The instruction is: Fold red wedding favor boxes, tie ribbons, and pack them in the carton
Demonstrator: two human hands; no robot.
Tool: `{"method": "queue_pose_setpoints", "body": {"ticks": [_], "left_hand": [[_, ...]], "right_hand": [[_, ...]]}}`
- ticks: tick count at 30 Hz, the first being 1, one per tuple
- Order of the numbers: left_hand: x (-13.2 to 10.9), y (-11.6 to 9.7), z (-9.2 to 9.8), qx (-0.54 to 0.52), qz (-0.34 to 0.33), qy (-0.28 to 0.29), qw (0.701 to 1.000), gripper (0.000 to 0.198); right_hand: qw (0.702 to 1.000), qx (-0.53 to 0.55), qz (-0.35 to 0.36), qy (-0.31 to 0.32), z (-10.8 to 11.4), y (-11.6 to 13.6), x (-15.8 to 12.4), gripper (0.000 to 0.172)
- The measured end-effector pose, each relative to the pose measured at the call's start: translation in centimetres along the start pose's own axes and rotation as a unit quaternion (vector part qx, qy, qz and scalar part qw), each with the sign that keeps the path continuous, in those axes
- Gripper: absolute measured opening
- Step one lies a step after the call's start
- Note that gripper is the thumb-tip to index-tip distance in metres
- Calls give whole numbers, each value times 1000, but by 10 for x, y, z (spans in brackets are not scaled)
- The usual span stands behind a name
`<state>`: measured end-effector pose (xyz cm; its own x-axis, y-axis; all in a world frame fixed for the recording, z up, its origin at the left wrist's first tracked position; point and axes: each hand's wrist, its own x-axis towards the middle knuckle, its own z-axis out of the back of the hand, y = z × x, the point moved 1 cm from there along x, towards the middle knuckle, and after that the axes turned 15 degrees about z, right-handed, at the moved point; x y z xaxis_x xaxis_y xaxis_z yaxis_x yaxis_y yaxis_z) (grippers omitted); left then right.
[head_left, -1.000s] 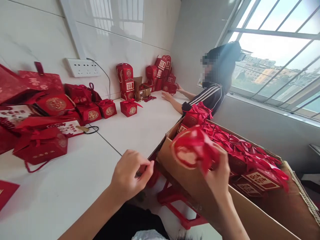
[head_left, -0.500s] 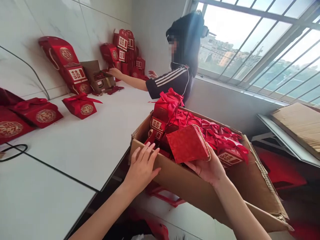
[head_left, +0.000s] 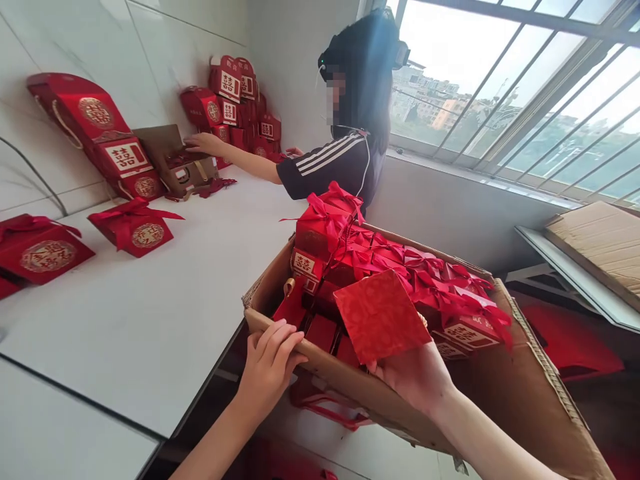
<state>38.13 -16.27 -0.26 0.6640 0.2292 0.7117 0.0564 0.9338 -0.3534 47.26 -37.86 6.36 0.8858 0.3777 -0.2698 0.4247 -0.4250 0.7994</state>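
My right hand (head_left: 413,383) holds a red gift box (head_left: 383,317) over the near side of a large open cardboard box (head_left: 350,373). The gift box is tipped so that a plain patterned red face points at me, and a bit of cord shows at its right edge. My left hand (head_left: 270,357) has its fingers curled over the carton's near rim at the left corner. Inside the carton stand several red gift boxes (head_left: 400,257) with ribbon bows. One gift box with a bow (head_left: 327,220) sits higher, on top of others at the far left corner.
On the white table (head_left: 215,267) at left stand a red bowed box (head_left: 135,227), another (head_left: 47,250) and an open brown-lined box (head_left: 193,173). Stacked red boxes (head_left: 233,100) stand at the wall. A person (head_left: 340,153) reaches across the table. A red stool (head_left: 330,407) shows beneath the carton.
My left hand has closed over the carton's rim. The gift box in my right hand has turned and come slightly lower and nearer. The view has shifted right.
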Motion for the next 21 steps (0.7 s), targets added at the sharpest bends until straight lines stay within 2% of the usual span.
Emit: {"method": "queue_pose_setpoints", "body": {"ticks": [4,7,10,14,17,21], "left_hand": [[0,0,3,-8,14,18,1000,22],[-3,0,5,-12,20,28,999,24],[-5,5,8,-12,16,43,999,27],[-4,14,9,-5,-26,44,999,33],[-2,17,6,5,-37,31,999,36],[-4,19,6,14,-32,51,998,44]], "right_hand": [[995,66,-42,-68,-9,2,-3,43],[989,96,-64,-88,-13,0,-4,47],[992,94,-67,-51,-14,-3,-6,50],[989,126,-72,-16,-16,-3,-5,41],[988,151,-14,0,-20,5,-1,32],[982,44,148,107,-30,23,7,37]]}}
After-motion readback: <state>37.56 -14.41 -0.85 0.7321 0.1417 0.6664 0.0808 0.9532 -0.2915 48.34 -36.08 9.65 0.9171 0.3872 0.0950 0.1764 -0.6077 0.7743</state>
